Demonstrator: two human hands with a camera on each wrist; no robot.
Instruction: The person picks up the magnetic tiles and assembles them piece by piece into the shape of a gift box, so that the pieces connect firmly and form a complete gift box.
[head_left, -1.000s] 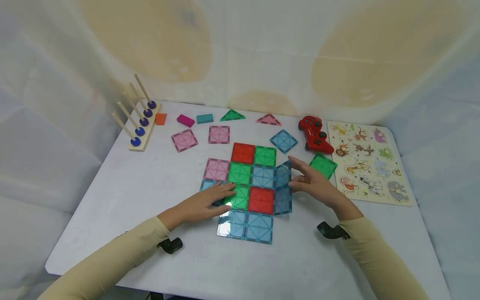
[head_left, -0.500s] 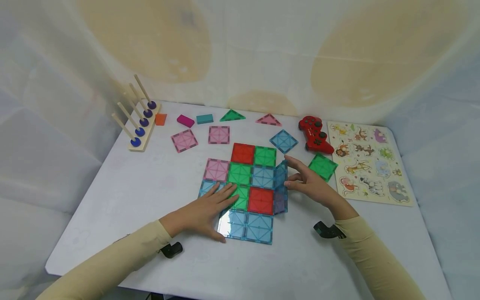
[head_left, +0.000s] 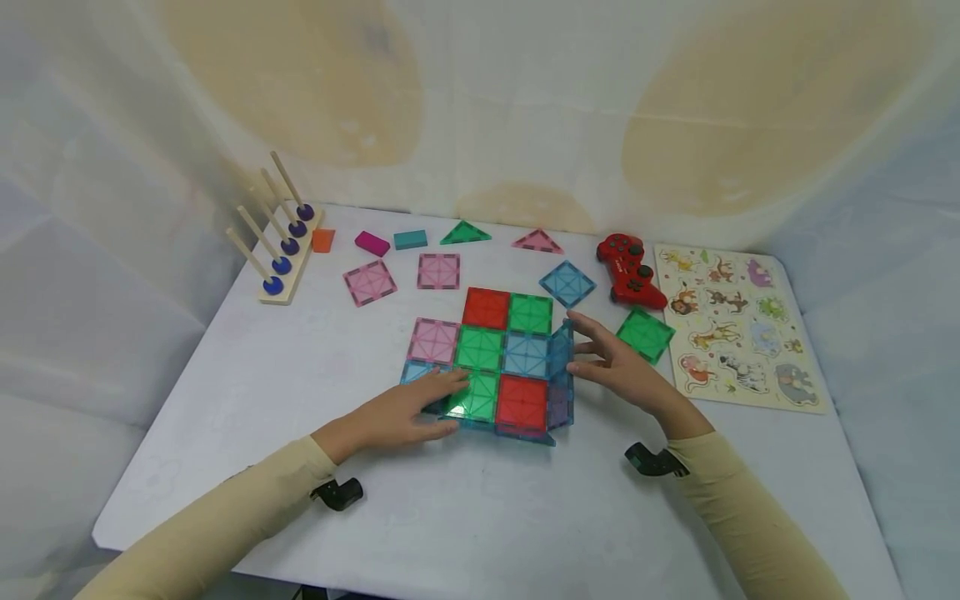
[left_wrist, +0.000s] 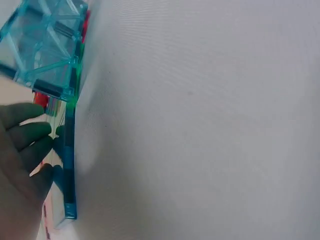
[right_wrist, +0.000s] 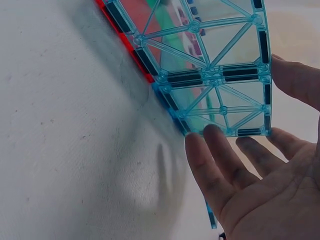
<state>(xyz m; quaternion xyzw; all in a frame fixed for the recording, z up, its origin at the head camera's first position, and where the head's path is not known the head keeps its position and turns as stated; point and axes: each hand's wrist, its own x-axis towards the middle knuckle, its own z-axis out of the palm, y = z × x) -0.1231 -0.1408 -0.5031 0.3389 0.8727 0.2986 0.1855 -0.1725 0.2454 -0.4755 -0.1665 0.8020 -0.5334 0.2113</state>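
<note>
A patchwork of clear magnetic tiles lies mid-table: red tiles (head_left: 522, 402), green tiles (head_left: 480, 347), a pink tile (head_left: 433, 341) and blue ones. Along its right side two joined blue tiles (right_wrist: 220, 72) are tilted up; my right hand (head_left: 618, 371) rests extended fingertips against their outer face and edge. The front pair of blue tiles (left_wrist: 45, 47) also stands raised, seen nearly edge-on from the head. My left hand (head_left: 401, 414), fingers loosely extended, lies over the flat blue tile (head_left: 422, 371) on the left, fingertips at the neighbouring green tile.
Behind the patchwork lie pink square tiles (head_left: 438, 271), a blue tile (head_left: 567, 284) and triangular tiles (head_left: 465, 232). A green tile (head_left: 645, 335), a red game controller (head_left: 632, 271) and an animal puzzle board (head_left: 738, 329) are at right. A wooden peg stand (head_left: 288, 271) stands back left.
The front pair of blue tiles went from flat to raised as the left hand reached to the front corner and drew back. The right tiles tipped more upright, the right hand shifting slightly left.
</note>
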